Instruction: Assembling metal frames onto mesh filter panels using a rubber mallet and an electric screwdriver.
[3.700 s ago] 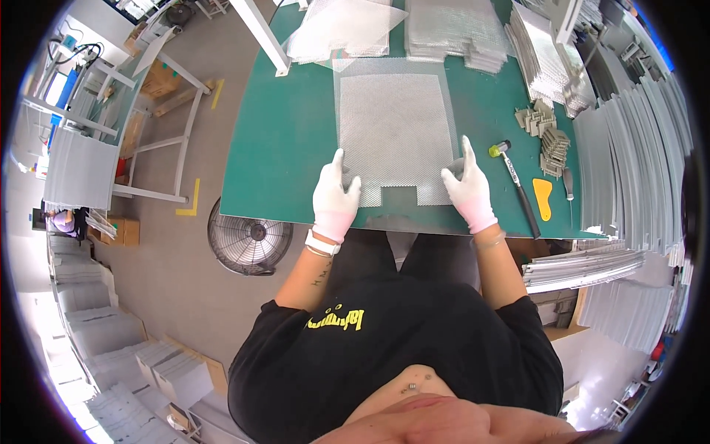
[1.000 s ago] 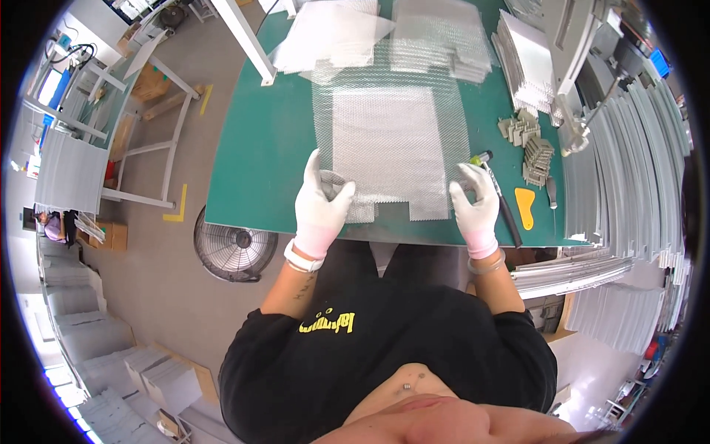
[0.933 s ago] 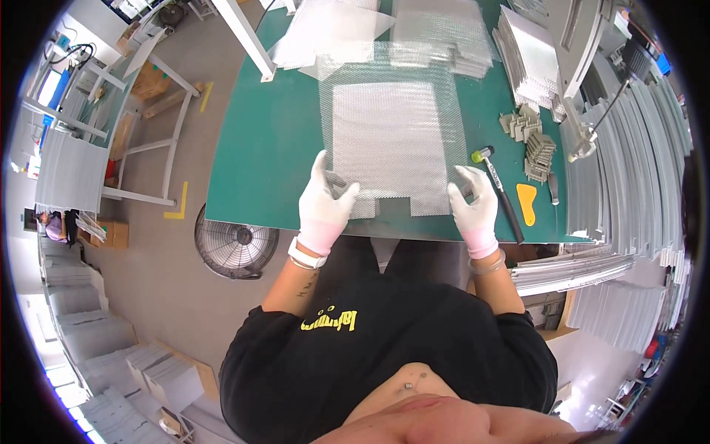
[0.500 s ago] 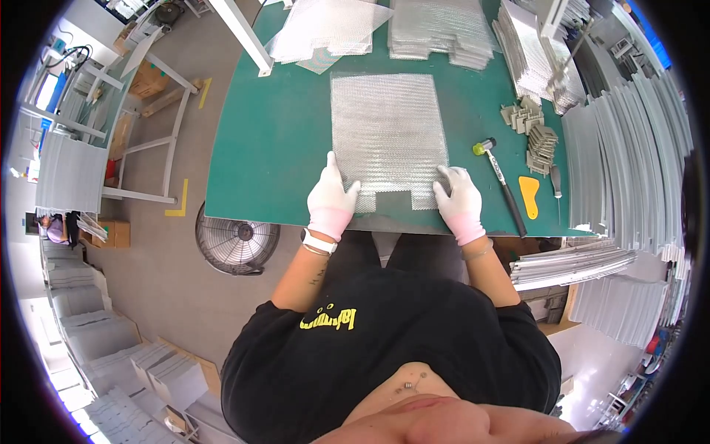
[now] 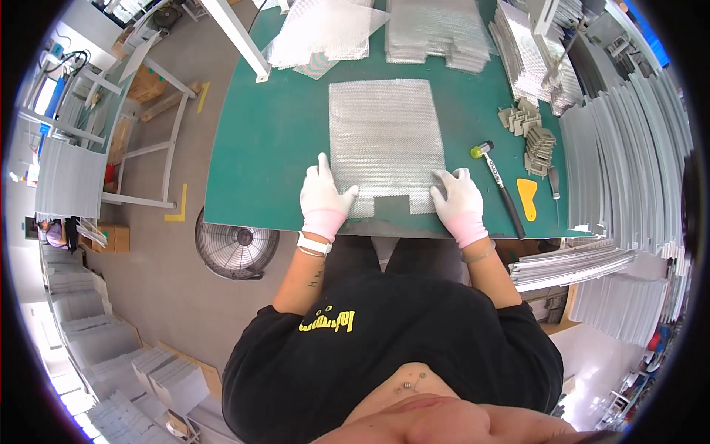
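A silvery mesh sheet [image 5: 384, 137] with a square notch in its near edge lies flat on the green worktable [image 5: 266, 155], in front of me. My left hand [image 5: 324, 194], in a white glove with a pink cuff, is beside the sheet's near left edge. Its fingers are stretched out, and the thumb reaches to the sheet's border. At the near right corner, my right hand [image 5: 458, 198], gloved the same way, touches the edge with thumb and forefinger apart. Neither hand is visibly gripping the sheet.
To the right lie a mallet [image 5: 499, 185], a yellow scraper [image 5: 526, 198], a grey-handled tool [image 5: 555, 182] and several metal brackets [image 5: 540, 148]. Mesh stacks [image 5: 436, 33] stand at the back. Grey panels [image 5: 629, 163] line the right side; a floor fan [image 5: 237, 240] stands left.
My left hand has shifted slightly left, its fingers more spread and off the sheet's side edge. The right hand remains at the corner. The sheet sits a little lower in view.
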{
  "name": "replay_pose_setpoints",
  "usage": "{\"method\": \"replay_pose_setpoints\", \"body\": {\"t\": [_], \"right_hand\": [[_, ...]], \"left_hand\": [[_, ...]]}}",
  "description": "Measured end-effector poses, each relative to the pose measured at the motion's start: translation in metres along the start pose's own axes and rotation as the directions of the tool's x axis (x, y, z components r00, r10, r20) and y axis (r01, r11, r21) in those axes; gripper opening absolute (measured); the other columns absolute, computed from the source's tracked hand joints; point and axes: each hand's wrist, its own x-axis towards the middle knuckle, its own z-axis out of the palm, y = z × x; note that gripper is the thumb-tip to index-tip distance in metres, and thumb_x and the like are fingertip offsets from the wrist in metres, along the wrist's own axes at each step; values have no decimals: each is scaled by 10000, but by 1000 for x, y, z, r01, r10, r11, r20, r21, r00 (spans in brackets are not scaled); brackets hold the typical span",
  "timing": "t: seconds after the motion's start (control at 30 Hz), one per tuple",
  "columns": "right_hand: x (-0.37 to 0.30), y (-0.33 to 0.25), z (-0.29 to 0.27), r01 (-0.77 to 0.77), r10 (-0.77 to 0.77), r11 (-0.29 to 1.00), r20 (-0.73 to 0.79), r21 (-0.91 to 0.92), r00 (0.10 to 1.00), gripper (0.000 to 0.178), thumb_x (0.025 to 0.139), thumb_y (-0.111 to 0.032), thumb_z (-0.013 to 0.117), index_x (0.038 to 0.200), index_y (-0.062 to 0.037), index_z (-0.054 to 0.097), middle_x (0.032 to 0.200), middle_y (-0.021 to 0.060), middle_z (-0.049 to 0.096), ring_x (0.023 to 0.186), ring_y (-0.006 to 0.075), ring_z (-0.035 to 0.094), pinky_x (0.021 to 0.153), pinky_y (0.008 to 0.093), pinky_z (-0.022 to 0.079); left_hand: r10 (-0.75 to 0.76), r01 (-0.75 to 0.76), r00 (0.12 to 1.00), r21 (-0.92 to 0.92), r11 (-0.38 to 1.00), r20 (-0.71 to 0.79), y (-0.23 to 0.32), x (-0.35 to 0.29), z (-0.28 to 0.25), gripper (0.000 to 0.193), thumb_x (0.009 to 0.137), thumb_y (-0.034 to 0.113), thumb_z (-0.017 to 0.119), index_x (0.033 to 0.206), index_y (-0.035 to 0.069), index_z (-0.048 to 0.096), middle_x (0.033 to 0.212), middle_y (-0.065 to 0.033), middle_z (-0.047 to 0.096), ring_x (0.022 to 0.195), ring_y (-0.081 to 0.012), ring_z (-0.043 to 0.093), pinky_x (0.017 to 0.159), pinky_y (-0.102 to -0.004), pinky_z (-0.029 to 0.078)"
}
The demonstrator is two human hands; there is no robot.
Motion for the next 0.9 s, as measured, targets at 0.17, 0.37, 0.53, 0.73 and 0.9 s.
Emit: {"method": "replay_pose_setpoints", "body": {"t": [0.17,0.37,0.53,0.73,0.9], "right_hand": [[30,36,9,179,-152,953,-126,245,980,354,842,-275,706,1145,-93,682,1147,215,587,1117,392,575,976,467,468],[94,32,33,46,-59,987,-81,-155,995,713,846,-400,682,1408,-18,467,1365,220,541,1291,391,494,1100,471,386],[106,10,49,37,-35,993,13,-114,999,814,814,-454,687,1462,-45,413,1440,209,489,1335,385,459,1137,466,330],[108,37,54,129,-119,974,-61,187,991,743,804,-347,702,1433,-40,455,1444,216,484,1358,381,428,1143,481,321],[101,29,57,175,-180,978,-35,-115,983,717,823,-353,662,1446,-61,459,1485,195,465,1380,373,419,1151,501,296]], "left_hand": [[135,-126,989,123,984,-63,-18,21,3,1073,692,454,830,1526,26,309,1514,-242,362,1441,-417,287,1170,-547,243],[199,-204,973,33,978,113,-20,38,3,1112,669,454,827,1544,46,274,1575,-227,306,1492,-411,205,1220,-556,94],[297,-297,952,-4,955,74,-26,38,12,1073,660,439,831,1523,55,321,1568,-197,326,1481,-393,234,1216,-564,111],[342,-344,939,-58,937,-44,-32,31,15,1028,652,384,842,1500,58,360,1530,-209,347,1440,-399,289,1216,-534,164],[327,-340,940,-189,921,-93,-29,24,13,970,644,319,855,1470,69,415,1531,-229,331,1411,-430,310,1186,-511,261]]}}
